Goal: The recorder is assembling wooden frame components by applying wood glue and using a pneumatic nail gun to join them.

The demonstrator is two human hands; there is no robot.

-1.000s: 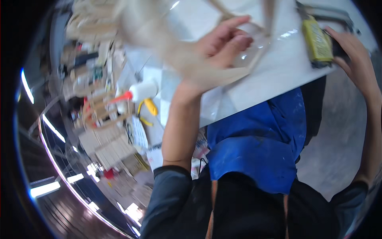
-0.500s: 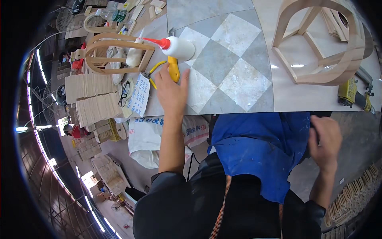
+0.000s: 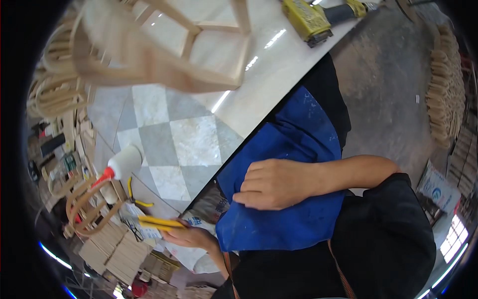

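While the left hand pinches a yellow tool, the right hand rests curled before the blue apron. Its palm is hidden — that grip I cannot tell.

one head-worn fisheye looks down — from close above — across the worktable.

Yellow tool in the left hand, perhaps dark-streaked; beyond that grip, a white bottle with red nozzle and a grey-and-white checked tabletop; right of the grip, a blue apron.
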